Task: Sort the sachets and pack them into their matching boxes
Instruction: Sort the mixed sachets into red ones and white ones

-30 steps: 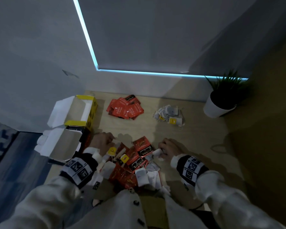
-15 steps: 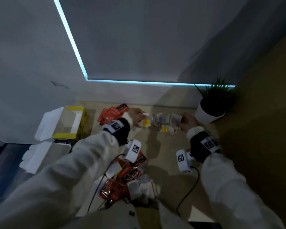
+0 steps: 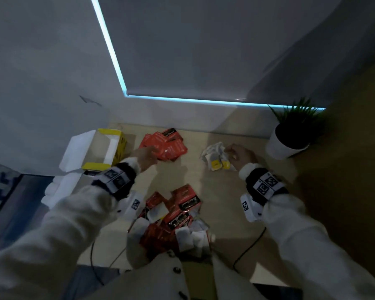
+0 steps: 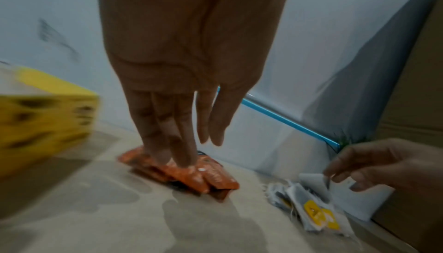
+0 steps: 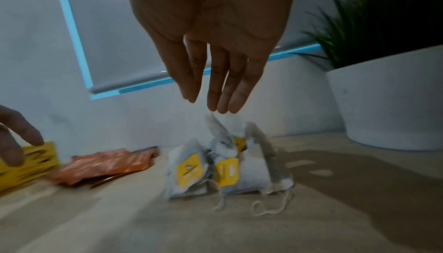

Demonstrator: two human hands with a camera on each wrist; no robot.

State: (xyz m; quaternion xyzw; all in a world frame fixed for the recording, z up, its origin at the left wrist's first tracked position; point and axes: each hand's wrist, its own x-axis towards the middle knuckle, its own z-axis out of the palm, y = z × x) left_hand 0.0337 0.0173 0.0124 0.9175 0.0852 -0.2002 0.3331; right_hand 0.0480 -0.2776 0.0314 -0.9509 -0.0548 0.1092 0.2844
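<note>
My left hand (image 3: 148,155) reaches to the far pile of red sachets (image 3: 167,146). In the left wrist view its straight fingers (image 4: 177,154) touch the top of the red sachets (image 4: 210,179) and grip nothing. Beside the pile of white tea bags with yellow tags (image 3: 214,158) is my right hand (image 3: 234,153). Seen from the right wrist, that hand (image 5: 210,103) hangs just above the tea bags (image 5: 220,164), fingers straight and empty. A mixed heap of red sachets and white bags (image 3: 175,217) lies close to my body. An open yellow box (image 3: 108,146) stands at the far left.
A second open box with white flaps (image 3: 67,187) lies in front of the yellow one. A white plant pot (image 3: 288,146) stands at the far right against the wall. A black cable (image 3: 249,245) runs over the tabletop near my right sleeve.
Both hands left the near mixed heap and reached to the far piles. In the last half second my left hand shifted left from the white bags to the red sachets.
</note>
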